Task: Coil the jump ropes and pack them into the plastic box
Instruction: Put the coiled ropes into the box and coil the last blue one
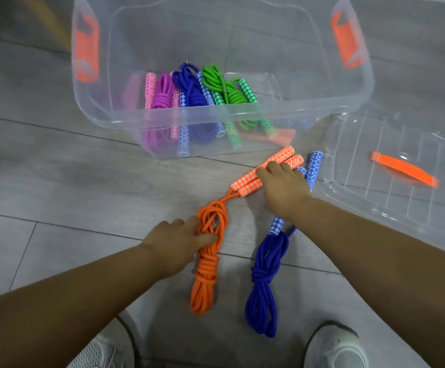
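On the floor [70, 168] just in front of the box [125, 120], the orange rope [208, 261] lies coiled and knotted round its middle. Its two handles [269, 168] sit side by side, pointing toward the box's near wall. The left hand [179, 235] pinches the upper loops of the coil between thumb and fingers. The right hand [282, 187] lies over the handles with its fingers curled across them; the thumb is hidden, so a full grip there looks likely rather than certain. The step in hand, I judge, is lifting this bundle into the box, where the packed ropes [189, 94], purple, blue and green, lie in a row with room to the right of the green one. To do it well, both hands should rise together, so that handles and coil keep their line and the knot is not tugged loose. The loops below the knot are held by neither hand and would swing, so they need to clear the near rim before the bundle goes down. It is best laid parallel to the others. The blue rope [266, 274], also knotted, lies just beside the orange one and partly under the right forearm, so care is needed not to drag it along. The lid [402, 203] lies apart on the right.
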Motion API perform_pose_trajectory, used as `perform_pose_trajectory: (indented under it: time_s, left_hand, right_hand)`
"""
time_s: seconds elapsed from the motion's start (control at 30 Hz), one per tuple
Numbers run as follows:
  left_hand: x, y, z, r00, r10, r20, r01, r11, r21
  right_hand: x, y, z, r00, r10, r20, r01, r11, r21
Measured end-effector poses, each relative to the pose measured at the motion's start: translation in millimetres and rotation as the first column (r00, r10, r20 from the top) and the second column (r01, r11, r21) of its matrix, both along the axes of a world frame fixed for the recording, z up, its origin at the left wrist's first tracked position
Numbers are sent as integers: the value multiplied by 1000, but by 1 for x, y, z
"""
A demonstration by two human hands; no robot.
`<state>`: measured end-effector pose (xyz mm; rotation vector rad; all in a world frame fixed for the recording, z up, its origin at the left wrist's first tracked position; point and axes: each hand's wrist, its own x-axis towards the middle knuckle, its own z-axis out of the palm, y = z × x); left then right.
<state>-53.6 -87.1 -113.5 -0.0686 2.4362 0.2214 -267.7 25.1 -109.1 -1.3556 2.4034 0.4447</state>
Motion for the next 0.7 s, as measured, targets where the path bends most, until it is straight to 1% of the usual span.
perform_pose_trajectory:
  time_s: [0.03,0.13,0.2,0.27,0.33,0.43,0.5,0.57,0.6,0.7]
  left_hand:
    - [2,-3,-2,993,-36,-110,33,999,-23]
    - [5,-9,-8,934,-156,-322,138,987,-79]
    - [4,-10,-14,878,-258,-403,238,966,-98]
    - [1,-11,-17,829,-332,-450,310,943,-123]
    - [-1,-12,-19,813,-349,-465,321,936,-141]
    - [1,-9,-19,831,-306,-464,272,952,-140]
    - [3,-9,-15,867,-246,-433,219,969,-112]
    - [5,-11,-15,890,-177,-421,147,984,-103]
    - [5,-12,-14,907,-120,-404,99,992,-73]
    - [8,-16,-15,936,33,-350,-15,998,54]
  right_hand:
    - [-1,-2,-2,1000,15,-4,-15,1000,2]
    - [-2,-6,-6,997,63,-33,-63,998,-7]
    - [-1,-8,-9,995,84,-51,-86,995,-46]
    - [0,-10,-12,988,122,-95,-129,990,-62]
    - [1,-11,-16,980,155,-128,-169,980,-106]
    - [12,-20,-11,968,206,-142,-231,955,-184]
    - [23,-27,-5,974,224,-42,-228,956,-183]
    - [34,-30,-4,976,191,108,-180,979,-99]
    - [38,-30,-5,971,154,181,-141,987,-81]
    - [56,-20,-7,923,17,383,28,993,-112]
